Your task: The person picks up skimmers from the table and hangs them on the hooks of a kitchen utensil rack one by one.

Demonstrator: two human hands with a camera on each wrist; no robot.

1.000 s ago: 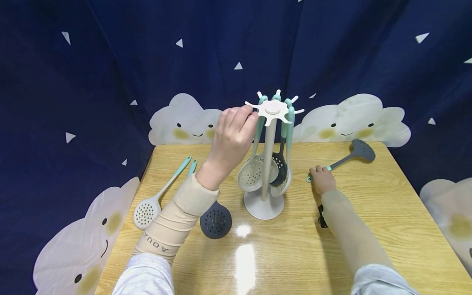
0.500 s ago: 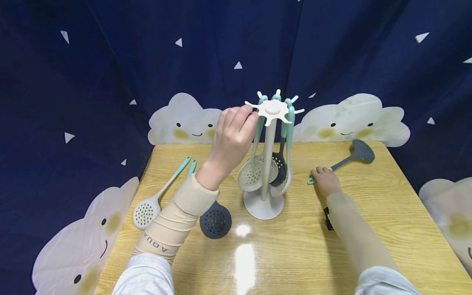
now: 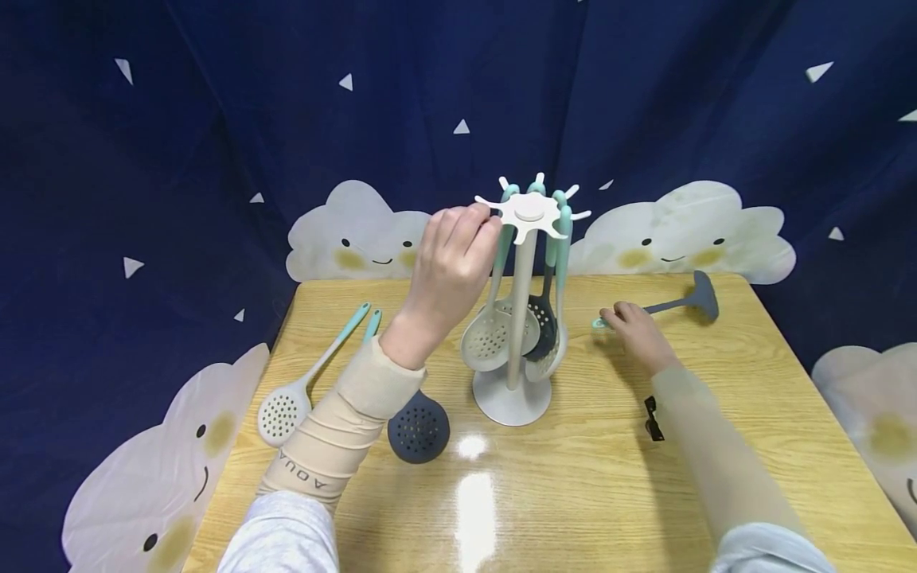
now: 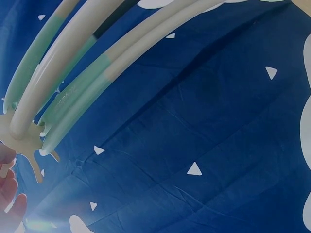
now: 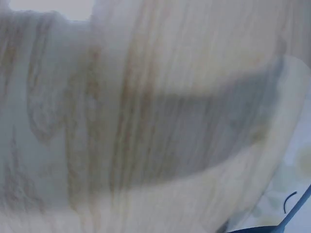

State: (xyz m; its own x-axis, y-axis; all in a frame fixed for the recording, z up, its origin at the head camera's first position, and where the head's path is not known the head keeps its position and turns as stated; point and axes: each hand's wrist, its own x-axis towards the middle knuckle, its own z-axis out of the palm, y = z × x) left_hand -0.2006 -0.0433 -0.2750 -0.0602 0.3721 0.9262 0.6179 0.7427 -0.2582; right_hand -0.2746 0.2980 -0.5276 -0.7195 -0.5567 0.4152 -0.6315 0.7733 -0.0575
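Head: your left hand (image 3: 453,259) pinches the white rack (image 3: 529,213) at its top; your right hand (image 3: 640,334) grips the dark ladle (image 3: 704,298) by its handle, right of the rack. Left wrist: 4 teal handles (image 4: 80,99) hang there. Right wrist: shadow (image 5: 199,133) crosses the surface (image 5: 160,208).

The bare left hand (image 3: 458,259) is hovering raised, fingers curling, with the beige-sleeved left forearm (image 3: 337,434) slanting inward. The bare right hand (image 3: 636,333) is staying lower, fingers bending downward, the beige-sleeved right forearm (image 3: 719,454) slanting inward behind it.
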